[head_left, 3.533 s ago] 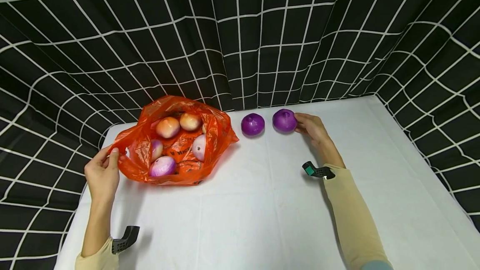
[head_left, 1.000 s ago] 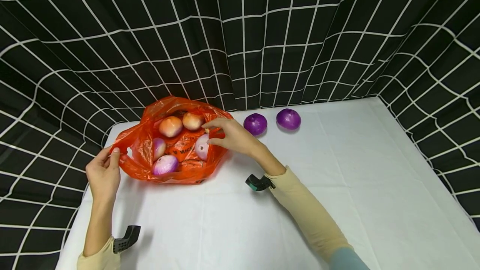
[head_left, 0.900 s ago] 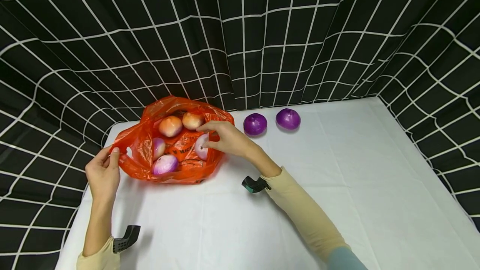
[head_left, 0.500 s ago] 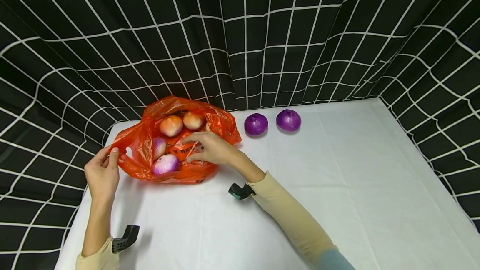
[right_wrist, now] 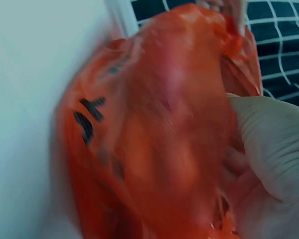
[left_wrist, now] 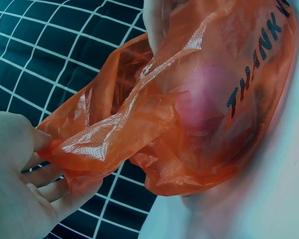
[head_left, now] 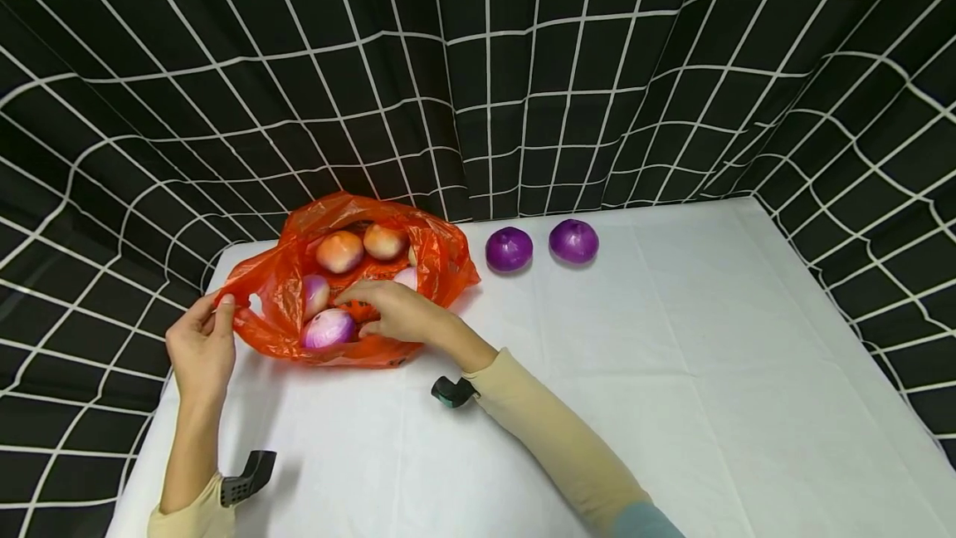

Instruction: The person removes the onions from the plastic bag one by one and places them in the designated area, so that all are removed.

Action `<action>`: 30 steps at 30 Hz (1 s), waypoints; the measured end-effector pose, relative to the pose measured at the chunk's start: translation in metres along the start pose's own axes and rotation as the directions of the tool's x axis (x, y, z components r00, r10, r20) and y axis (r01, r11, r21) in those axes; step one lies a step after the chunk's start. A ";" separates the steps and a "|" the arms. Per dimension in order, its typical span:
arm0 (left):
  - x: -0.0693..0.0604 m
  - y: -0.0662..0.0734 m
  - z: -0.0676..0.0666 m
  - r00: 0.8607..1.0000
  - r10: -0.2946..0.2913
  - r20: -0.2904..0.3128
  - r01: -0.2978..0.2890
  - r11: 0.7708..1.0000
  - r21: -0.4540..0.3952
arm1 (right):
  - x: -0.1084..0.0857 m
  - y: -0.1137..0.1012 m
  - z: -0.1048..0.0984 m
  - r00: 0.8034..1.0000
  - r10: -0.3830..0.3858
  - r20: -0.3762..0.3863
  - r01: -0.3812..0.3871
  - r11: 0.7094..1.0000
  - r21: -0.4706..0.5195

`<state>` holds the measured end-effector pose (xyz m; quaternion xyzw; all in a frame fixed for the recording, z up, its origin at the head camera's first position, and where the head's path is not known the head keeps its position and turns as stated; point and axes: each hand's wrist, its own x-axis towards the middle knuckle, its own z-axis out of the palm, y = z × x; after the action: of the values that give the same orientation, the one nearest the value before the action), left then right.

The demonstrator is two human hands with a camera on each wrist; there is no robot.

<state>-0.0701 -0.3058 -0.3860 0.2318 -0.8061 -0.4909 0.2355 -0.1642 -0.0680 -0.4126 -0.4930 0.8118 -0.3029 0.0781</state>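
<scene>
My left hand (head_left: 202, 347) pinches the left handle of an orange plastic bag (head_left: 448, 268) and holds its mouth wide. In the left wrist view the thumb and fingers grip the thin film (left_wrist: 89, 144). Several onions lie inside, among them an orange-brown onion (head_left: 339, 251) at the back and a purple-and-white onion (head_left: 329, 328) at the front left. My right hand (head_left: 399, 311) reaches into the bag, thumb and fingers spread beside that purple-and-white onion; whether they touch it I cannot tell. The film hides its fingertips in the right wrist view.
Two purple onions (head_left: 509, 250) (head_left: 573, 241) sit side by side on the white tablecloth (head_left: 672, 355), right of the bag. A black curtain with white grid lines (head_left: 553, 65) stands behind and at both sides.
My right hand let go of the far-right purple onion, crossed to the bag and moved left and down inside it, towards the front-left onion. The left hand has kept its hold.
</scene>
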 end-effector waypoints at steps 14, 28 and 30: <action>0.001 0.002 0.000 1.000 -0.010 -0.005 0.010 1.000 0.023 | 0.015 -0.011 0.022 0.997 -0.024 0.074 0.035 0.990 -0.140; 0.002 0.001 -0.001 1.000 -0.013 -0.008 0.013 1.000 0.012 | 0.024 -0.016 0.031 0.997 -0.019 0.079 0.040 0.962 -0.270; 0.002 0.001 -0.001 1.000 -0.008 -0.010 0.008 1.000 0.012 | 0.025 -0.016 0.031 0.997 -0.006 0.082 0.029 0.960 -0.280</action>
<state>-0.0710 -0.3075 -0.3845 0.2389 -0.8068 -0.4861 0.2360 -0.1518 -0.1074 -0.4248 -0.5181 0.8383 -0.1656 0.0371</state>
